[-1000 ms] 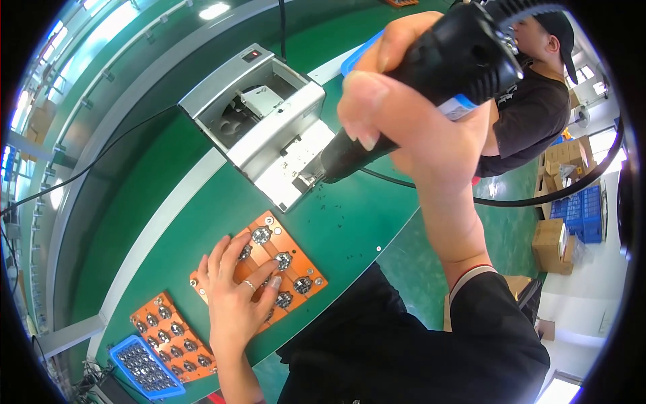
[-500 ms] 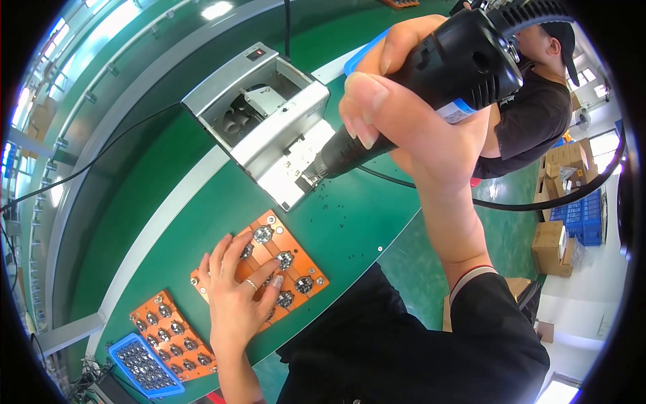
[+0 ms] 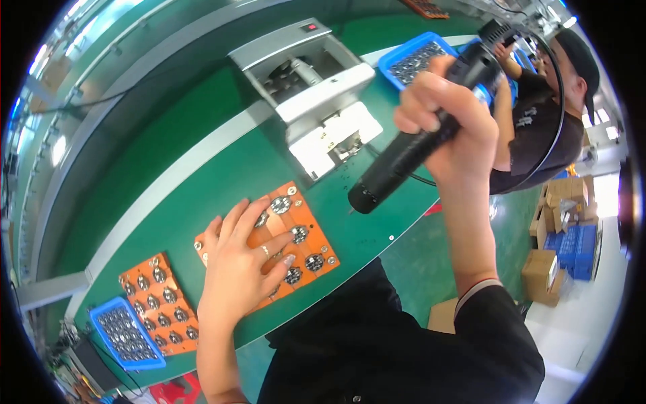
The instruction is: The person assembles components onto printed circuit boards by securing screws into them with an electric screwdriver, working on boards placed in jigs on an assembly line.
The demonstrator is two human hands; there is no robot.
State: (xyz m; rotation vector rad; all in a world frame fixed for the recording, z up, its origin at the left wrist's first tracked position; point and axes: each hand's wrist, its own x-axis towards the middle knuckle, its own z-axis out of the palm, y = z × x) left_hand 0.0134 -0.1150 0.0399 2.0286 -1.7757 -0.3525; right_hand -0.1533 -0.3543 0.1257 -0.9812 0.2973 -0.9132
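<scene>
Gripped in my right hand (image 3: 464, 121) is a black corded electric screwdriver (image 3: 397, 165). Its nose slants down to the left over the green table, apart from both the feeder and the plate. My left hand (image 3: 239, 273) rests with fingers spread on an orange fixture plate (image 3: 313, 242). Round metal parts (image 3: 299, 234) sit in the plate, some hidden under that hand; the index fingertip lies at one of them. Beyond the plate stands a grey screw feeder (image 3: 323, 101) with a brightly lit front tray. Small dark screws lie scattered on the table near it.
Left of my left hand lies a second orange plate (image 3: 172, 279) of metal parts, beside a blue tray (image 3: 151, 365) of similar pieces. Another filled blue tray (image 3: 387, 64) is behind the screwdriver. A co-worker (image 3: 545, 135) sits at right, near cardboard boxes (image 3: 542, 276) and blue crates (image 3: 575, 249).
The screwdriver has left the feeder's front tray and come nearer the plate, its nose now over the table. My left hand stays on the plate. The whole view has shifted.
</scene>
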